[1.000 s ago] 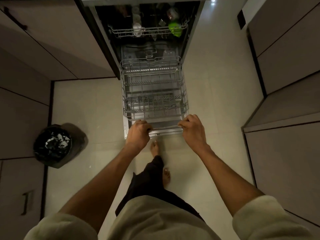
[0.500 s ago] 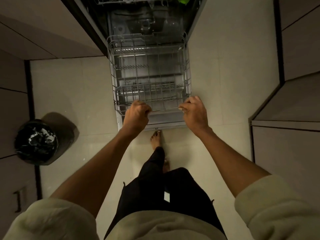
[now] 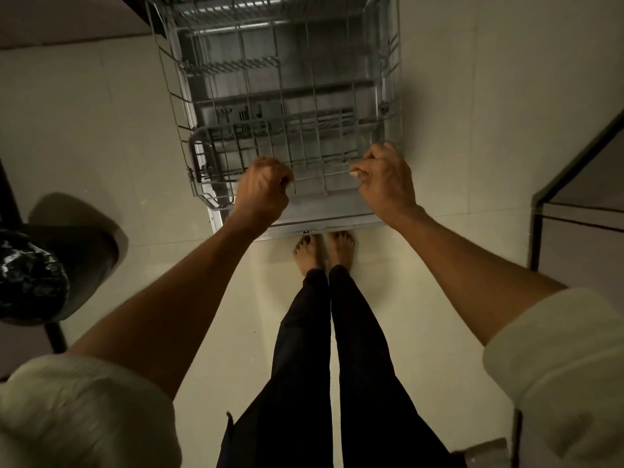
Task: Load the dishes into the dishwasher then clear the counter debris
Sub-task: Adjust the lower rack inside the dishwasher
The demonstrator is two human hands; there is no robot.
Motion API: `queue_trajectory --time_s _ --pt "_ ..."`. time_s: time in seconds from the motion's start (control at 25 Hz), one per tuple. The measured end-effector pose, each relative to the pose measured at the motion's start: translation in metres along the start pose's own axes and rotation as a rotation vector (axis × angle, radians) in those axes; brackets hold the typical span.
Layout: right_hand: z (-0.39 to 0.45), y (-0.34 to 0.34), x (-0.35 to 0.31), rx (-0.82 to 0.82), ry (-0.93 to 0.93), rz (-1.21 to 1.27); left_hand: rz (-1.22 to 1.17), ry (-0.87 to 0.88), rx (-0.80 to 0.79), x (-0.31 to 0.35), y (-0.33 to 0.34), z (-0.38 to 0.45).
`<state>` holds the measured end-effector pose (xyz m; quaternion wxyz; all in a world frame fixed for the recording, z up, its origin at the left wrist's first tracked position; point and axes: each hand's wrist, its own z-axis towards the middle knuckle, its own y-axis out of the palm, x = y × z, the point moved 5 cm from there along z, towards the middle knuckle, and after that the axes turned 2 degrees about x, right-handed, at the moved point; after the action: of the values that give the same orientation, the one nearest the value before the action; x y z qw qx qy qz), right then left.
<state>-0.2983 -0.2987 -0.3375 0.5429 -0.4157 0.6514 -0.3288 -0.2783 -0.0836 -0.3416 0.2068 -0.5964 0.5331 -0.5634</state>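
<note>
The grey wire lower rack [image 3: 287, 96] of the dishwasher is now pulled far out over the open stainless door [image 3: 320, 216], further than half a second ago, when more of the dark tub behind it was visible. The person has also stepped closer: both bare feet [image 3: 324, 251] now stand together just at the door's edge, where before only one was near it.

The left hand [image 3: 261, 194] holds its grip clenched around the front wire of the rack, beside the grey cutlery basket [image 3: 216, 163]. The right hand [image 3: 386, 179] grips the same front wire near the right corner, its fingers curled over it. Both grips match those of the earlier pictures.

The rack holds no dishes, and no dishes or tabletop show in this view, so I judge that loading has not started; the rack is only made ready. The next move probably needs both hands to let go and reach for the dishes.

A black-lined round waste bin [image 3: 30, 278] stands on the pale tiled floor [image 3: 101, 113] at the left, useful later for the debris.
</note>
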Motion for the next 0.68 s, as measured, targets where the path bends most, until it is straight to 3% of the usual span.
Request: queue_trajectory --time_s 0.32,0.52,0.68 --pt "0.063 0.083 0.047 -0.070 -0.037 -0.024 0.034 -0.058 -0.009 -0.044 0.066 0.064" --pt "0.082 0.113 0.062 -0.199 0.003 -0.081 0.038 -0.075 -0.066 -0.059 0.096 0.091" --pt "0.087 0.126 0.073 -0.191 -0.015 -0.098 0.046 -0.099 -0.114 -0.062 0.116 0.101"
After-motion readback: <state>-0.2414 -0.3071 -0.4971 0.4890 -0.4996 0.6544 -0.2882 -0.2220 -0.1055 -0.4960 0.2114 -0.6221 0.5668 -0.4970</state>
